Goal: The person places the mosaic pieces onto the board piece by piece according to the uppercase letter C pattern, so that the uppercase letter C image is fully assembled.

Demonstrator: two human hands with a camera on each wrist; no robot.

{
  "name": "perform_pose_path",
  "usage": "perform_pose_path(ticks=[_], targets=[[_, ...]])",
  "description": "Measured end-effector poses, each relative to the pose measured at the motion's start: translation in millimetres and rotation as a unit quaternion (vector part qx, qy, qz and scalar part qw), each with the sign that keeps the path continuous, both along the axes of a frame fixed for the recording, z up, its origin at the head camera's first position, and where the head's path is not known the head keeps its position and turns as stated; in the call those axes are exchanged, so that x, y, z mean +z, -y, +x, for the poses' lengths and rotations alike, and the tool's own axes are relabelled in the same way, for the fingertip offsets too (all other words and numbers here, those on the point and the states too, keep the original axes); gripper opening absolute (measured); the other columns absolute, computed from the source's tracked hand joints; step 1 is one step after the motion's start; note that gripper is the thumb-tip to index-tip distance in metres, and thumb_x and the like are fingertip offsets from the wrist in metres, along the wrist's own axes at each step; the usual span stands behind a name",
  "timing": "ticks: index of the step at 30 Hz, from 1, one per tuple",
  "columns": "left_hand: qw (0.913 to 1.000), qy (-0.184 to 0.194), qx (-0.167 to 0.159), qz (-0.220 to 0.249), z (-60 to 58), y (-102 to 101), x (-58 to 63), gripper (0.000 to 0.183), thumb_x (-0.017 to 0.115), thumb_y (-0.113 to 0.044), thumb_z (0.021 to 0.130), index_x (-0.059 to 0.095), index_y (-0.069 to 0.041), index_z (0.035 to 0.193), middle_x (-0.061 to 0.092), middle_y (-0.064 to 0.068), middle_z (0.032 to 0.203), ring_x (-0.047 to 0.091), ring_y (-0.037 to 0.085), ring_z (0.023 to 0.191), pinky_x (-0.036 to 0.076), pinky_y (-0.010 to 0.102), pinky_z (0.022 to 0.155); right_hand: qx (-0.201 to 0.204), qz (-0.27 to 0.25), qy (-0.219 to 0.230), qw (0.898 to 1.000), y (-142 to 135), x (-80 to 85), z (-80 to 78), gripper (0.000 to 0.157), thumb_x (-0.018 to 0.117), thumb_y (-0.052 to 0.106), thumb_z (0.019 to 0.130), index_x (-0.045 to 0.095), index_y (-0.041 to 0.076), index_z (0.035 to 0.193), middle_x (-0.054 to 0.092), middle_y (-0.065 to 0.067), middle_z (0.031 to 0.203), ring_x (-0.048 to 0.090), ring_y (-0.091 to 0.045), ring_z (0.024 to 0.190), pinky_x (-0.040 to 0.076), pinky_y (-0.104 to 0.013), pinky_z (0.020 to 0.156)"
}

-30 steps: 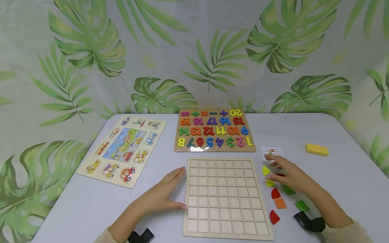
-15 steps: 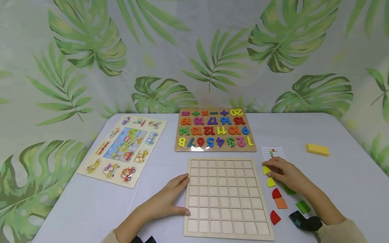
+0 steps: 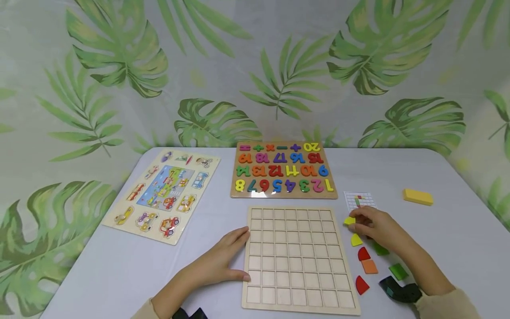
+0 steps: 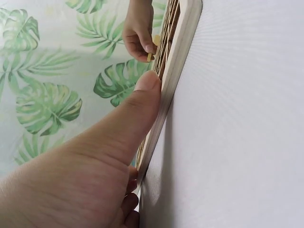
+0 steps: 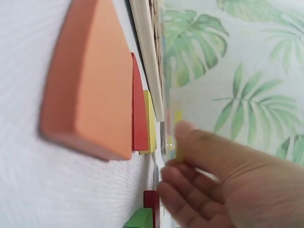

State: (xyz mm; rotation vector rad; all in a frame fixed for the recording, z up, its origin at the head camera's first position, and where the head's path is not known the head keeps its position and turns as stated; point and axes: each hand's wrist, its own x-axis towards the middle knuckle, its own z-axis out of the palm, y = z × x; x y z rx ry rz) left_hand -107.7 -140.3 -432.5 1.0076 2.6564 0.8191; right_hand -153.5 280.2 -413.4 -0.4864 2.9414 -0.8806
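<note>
My right hand (image 3: 376,226) pinches a yellow quarter-circle piece (image 3: 349,220) between thumb and fingertips, beside the upper right edge of a wooden grid board (image 3: 303,309). In the right wrist view that yellow piece (image 5: 178,149) stands on edge, lifted off the cloth. My left hand (image 3: 219,261) rests at the board's left edge, fingers fairly straight and thumb spread apart. The left wrist view has its thumb (image 4: 142,97) against the board's rim. Below the right hand lie another yellow quarter-circle (image 3: 356,240), two red ones (image 3: 363,254), an orange square (image 3: 369,266) and green pieces (image 3: 398,271).
A printed pattern card (image 3: 352,199) lies just beyond the right hand. Behind the grid board is a number puzzle (image 3: 283,195). A vehicle picture puzzle (image 3: 155,232) lies at the left, and a yellow block (image 3: 417,197) at the right.
My right hand has come down from over the card, closed on the yellow quarter-circle and tilted it up. My left hand has shifted slightly right and now meets the board's edge.
</note>
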Motion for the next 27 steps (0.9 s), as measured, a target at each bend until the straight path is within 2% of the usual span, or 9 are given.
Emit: perform_pose_path(ticks=[3,9,13,16,20,27], targets=[[1.0,0.002,-0.002,-0.001,-0.5,-1,0.0,0.1,0.061,-0.061,0.07,0.021,-0.004,0.142,0.014,0.006,0.148,0.013,0.022,0.133,0.02,0.04,0.105,0.007,-0.003,-0.044,0.999,4,6.5,1.8,0.03,0.07,0.013,0.078,0.061,0.005,0.105,0.058,0.001,0.089,0.056,-0.016,0.079,0.05,-0.024,0.066],[1.0,0.005,-0.002,-0.001,-1.1,-1,-0.2,0.1,0.061,-0.061,0.07,0.021,-0.004,0.143,0.014,0.005,0.148,0.013,0.021,0.133,0.02,0.039,0.105,0.022,-0.015,-0.127,0.992,23,25.1,2.6,0.032,0.072,0.009,0.076,0.062,0.005,0.105,0.06,-0.002,0.096,0.057,-0.015,0.08,0.052,-0.034,0.068],[1.0,0.001,-0.002,-0.003,-1.5,0,-0.9,0.101,0.06,-0.062,0.07,0.021,-0.004,0.142,0.015,0.006,0.148,0.013,0.022,0.133,0.02,0.039,0.105,0.042,-0.053,-0.161,0.985,45,34.4,0.1,0.031,0.071,0.01,0.076,0.063,0.008,0.106,0.06,0.002,0.099,0.056,-0.012,0.083,0.051,-0.028,0.069],[1.0,-0.002,-0.002,-0.003,-1.7,1,-1.2,0.1,0.06,-0.062,0.07,0.022,-0.004,0.142,0.015,0.006,0.148,0.013,0.023,0.133,0.02,0.039,0.105,0.066,-0.087,-0.171,0.979,65,39.5,-2.8,0.03,0.07,0.012,0.077,0.063,0.01,0.106,0.059,0.005,0.099,0.055,-0.01,0.085,0.049,-0.025,0.069],[1.0,0.0,-0.001,0.0,-1.4,1,-1.2,0.1,0.06,-0.062,0.07,0.022,-0.004,0.142,0.015,0.005,0.148,0.013,0.022,0.133,0.02,0.04,0.105,0.102,-0.125,-0.163,0.973,93,41.9,-6.5,0.03,0.07,0.012,0.078,0.063,0.011,0.107,0.059,0.005,0.099,0.056,-0.011,0.086,0.051,-0.029,0.069],[1.0,-0.003,0.0,0.001,-1.3,0,-1.1,0.1,0.061,-0.061,0.07,0.023,-0.004,0.142,0.015,0.006,0.148,0.014,0.023,0.133,0.02,0.04,0.105,0.128,-0.14,-0.108,0.976,127,24.6,-12.2,0.027,0.068,0.014,0.08,0.063,0.008,0.105,0.059,0.003,0.1,0.056,-0.013,0.084,0.05,-0.029,0.072]])
